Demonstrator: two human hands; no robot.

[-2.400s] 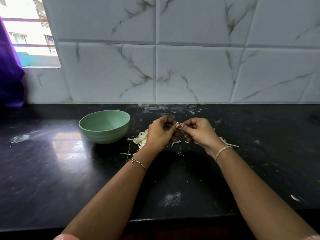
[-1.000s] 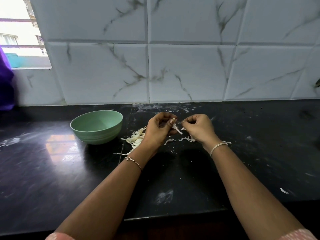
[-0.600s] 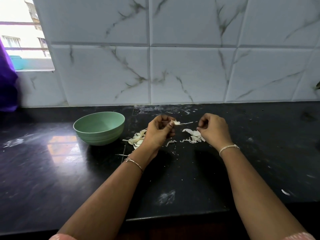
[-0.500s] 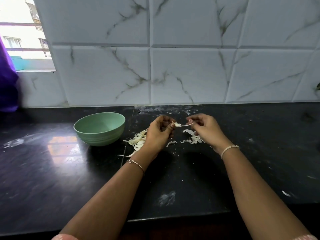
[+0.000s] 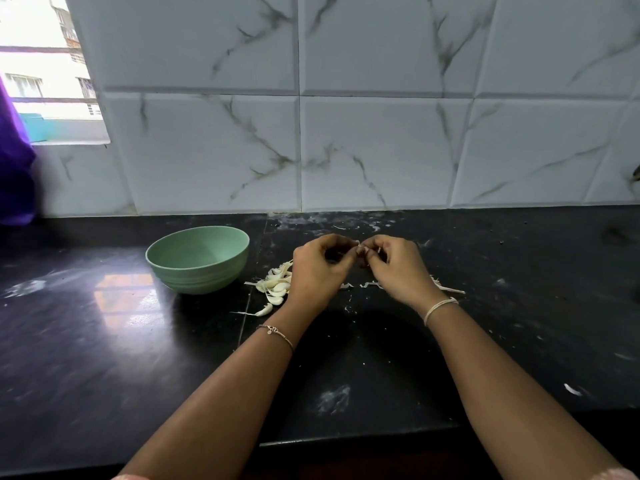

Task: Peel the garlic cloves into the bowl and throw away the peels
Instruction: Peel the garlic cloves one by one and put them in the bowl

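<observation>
My left hand [image 5: 320,268] and my right hand [image 5: 394,268] meet fingertip to fingertip above the black counter [image 5: 104,358]. Between them they pinch a small garlic clove [image 5: 358,247], mostly hidden by the fingers; a sliver of peel [image 5: 378,251] sticks up from my right fingers. A pile of unpeeled garlic cloves [image 5: 275,285] lies just left of my left hand. The green bowl [image 5: 197,259] stands to the left of the pile; its inside looks bare. Loose peels [image 5: 446,287] lie on the counter under and right of my right hand.
A white marble-tiled wall [image 5: 346,133] rises behind the counter. A window [image 5: 45,81] and purple cloth [image 5: 14,168] are at the far left. Small white scraps [image 5: 571,389] dot the counter at right. The counter's front edge [image 5: 346,441] runs below my forearms.
My right hand pulled a strip of peel away to the right, then came back; now both hands are fingertip to fingertip on the clove again.
</observation>
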